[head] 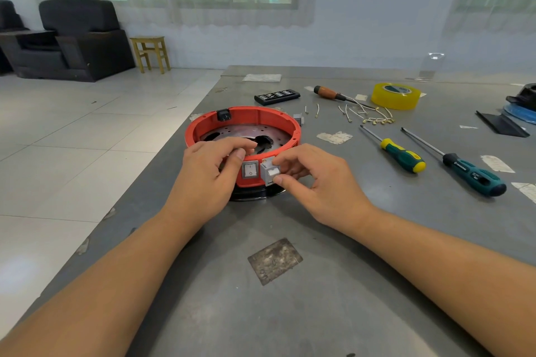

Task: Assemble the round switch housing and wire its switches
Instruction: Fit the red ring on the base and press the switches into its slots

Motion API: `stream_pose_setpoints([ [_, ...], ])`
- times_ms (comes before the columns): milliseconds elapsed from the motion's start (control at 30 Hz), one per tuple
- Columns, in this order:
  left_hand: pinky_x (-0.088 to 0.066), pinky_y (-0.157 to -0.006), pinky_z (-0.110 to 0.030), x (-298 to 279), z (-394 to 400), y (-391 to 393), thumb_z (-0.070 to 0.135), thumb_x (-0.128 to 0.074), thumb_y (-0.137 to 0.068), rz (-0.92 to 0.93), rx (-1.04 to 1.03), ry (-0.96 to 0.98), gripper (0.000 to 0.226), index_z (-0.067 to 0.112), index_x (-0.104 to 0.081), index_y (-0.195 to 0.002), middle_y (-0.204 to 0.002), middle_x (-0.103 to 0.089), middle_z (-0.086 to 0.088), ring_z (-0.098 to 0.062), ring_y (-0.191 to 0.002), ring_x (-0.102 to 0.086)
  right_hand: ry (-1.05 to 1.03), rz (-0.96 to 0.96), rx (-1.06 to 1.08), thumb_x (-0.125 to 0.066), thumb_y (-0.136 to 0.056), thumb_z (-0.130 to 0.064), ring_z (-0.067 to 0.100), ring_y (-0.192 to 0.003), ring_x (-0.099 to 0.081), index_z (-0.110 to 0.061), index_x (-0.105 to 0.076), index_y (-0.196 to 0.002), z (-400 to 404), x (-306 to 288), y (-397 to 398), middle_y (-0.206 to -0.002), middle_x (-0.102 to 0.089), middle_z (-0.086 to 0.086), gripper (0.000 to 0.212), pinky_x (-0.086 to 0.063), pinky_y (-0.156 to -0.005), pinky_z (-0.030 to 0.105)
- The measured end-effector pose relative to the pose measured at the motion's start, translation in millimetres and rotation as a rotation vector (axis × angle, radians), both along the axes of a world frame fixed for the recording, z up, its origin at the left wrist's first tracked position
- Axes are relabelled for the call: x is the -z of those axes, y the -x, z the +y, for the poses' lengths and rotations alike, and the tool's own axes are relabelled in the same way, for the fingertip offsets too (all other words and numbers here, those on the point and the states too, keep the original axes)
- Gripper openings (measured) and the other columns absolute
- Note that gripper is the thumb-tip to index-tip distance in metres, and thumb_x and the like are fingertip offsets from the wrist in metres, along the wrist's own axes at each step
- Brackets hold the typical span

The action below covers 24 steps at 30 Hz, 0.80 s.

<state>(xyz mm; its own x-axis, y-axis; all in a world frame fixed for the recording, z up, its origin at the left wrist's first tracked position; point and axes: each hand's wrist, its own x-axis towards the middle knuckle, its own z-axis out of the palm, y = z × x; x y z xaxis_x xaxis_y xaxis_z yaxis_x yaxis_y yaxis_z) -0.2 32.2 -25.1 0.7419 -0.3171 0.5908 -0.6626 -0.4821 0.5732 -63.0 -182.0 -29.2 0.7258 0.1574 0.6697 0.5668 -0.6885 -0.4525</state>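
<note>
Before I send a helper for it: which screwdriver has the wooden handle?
Start at the yellow tape roll at the table's far side. Just left of it lies a screwdriver. Its handle is brown-orange with black ends; the two nearer ones have green handles.

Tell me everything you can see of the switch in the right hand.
The loose switch is a small grey plastic rocker with a white paddle, pinched between thumb and fingers of the right hand. It sits tilted at the outer wall of the red housing, just right of the fitted switch, not yet flush. Its terminals are hidden.
</note>
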Motion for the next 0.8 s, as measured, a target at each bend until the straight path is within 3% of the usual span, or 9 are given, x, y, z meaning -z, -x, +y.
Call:
stream_pose_setpoints([
  [200, -0.041, -0.112, -0.054, -0.4, 1.1, -1.2, 0.023, -0.052, -0.109, -0.023, 0.014, -0.039, 0.027, 0.038, -0.072, -0.119, -0.11, -0.063, 0.033, -0.013, -0.12, -0.058, 0.05, -0.032, 0.025, -0.076, -0.09, -0.008, 0.008, -0.086, -0.064, -0.014, -0.07, -0.111, 1.5, -0.4, -0.1, -0.099, -0.067, -0.002, 0.022, -0.055, -0.079, 0.024],
  [433, -0.028, -0.112, -0.036, 2.2, 0.5, -2.6, 0.035, -0.05, -0.1, -0.055, 0.03, -0.074, 0.027, 0.041, -0.071, -0.115, -0.109, -0.062, 0.036, 0.02, -0.113, -0.048, 0.04, -0.023, 0.051, -0.075, -0.091, -0.01, 0.008, -0.087, -0.064, -0.014, -0.07, -0.112, 2.5, -0.6, -1.8, -0.099, -0.067, -0.003, 0.022, -0.055, -0.08, 0.025],
  [667, -0.024, -0.107, -0.029, 6.1, -0.3, -2.8, 0.036, -0.055, -0.098, -0.097, 0.001, -0.078, 0.025, 0.04, -0.07, -0.117, -0.108, -0.057, 0.041, 0.03, -0.114, -0.038, 0.054, -0.049, 0.059, -0.074, -0.091, -0.01, 0.007, -0.086, -0.063, -0.015, -0.069, -0.112, 3.4, -0.3, -2.4, -0.097, -0.064, -0.006, 0.022, -0.056, -0.077, 0.027],
  [800, -0.025, -0.107, -0.032, 6.8, -1.2, -3.3, 0.037, -0.054, -0.098, -0.11, -0.006, -0.088, 0.025, 0.04, -0.07, -0.117, -0.108, -0.058, 0.038, 0.03, -0.114, -0.037, 0.058, -0.051, 0.062, -0.074, -0.091, -0.009, 0.008, -0.086, -0.062, -0.015, -0.069, -0.113, 3.6, -0.5, -2.3, -0.098, -0.064, -0.005, 0.023, -0.056, -0.077, 0.029],
])
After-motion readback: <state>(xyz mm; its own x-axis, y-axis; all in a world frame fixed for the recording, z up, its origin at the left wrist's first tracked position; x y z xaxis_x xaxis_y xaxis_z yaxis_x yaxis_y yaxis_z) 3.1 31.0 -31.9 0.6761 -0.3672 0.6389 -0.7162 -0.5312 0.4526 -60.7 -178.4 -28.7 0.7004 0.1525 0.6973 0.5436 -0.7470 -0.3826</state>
